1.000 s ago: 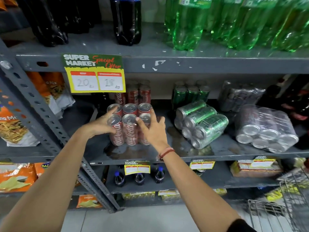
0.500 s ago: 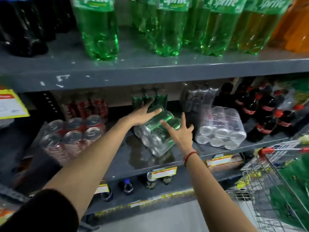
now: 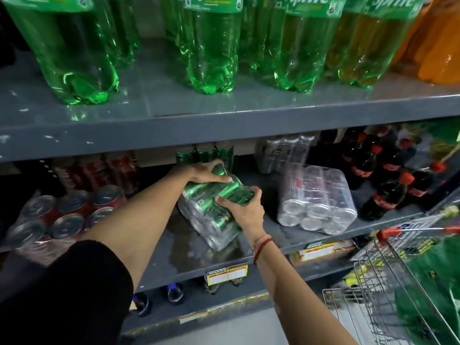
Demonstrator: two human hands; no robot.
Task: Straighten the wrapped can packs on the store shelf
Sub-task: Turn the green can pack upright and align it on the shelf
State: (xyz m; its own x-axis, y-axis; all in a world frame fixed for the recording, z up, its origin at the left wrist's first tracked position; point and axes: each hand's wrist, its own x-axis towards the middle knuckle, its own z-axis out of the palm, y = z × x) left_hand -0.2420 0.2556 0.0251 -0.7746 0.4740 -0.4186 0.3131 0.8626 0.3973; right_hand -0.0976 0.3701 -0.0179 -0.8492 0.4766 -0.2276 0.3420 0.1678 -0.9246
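Note:
A wrapped pack of green cans [image 3: 211, 210] lies on its side, skewed, in the middle of the grey shelf [image 3: 249, 260]. My left hand [image 3: 206, 173] grips its far top edge and my right hand [image 3: 244, 210] grips its near right end. The wrapped red can pack [image 3: 67, 215] stands upright at the left, tops facing me. Another wrapped pack, of silver cans [image 3: 316, 200], lies on its side to the right, angled toward the shelf front.
More can packs stand at the back of the shelf. Dark cola bottles [image 3: 390, 185] crowd the right end. Green soda bottles [image 3: 209, 46] fill the shelf above. A wire shopping cart [image 3: 398, 282] sits at lower right, close to my right arm.
My hands left the red pack, moved right and closed on the green pack, which they only touched half a second ago. The view has shifted right and closer.

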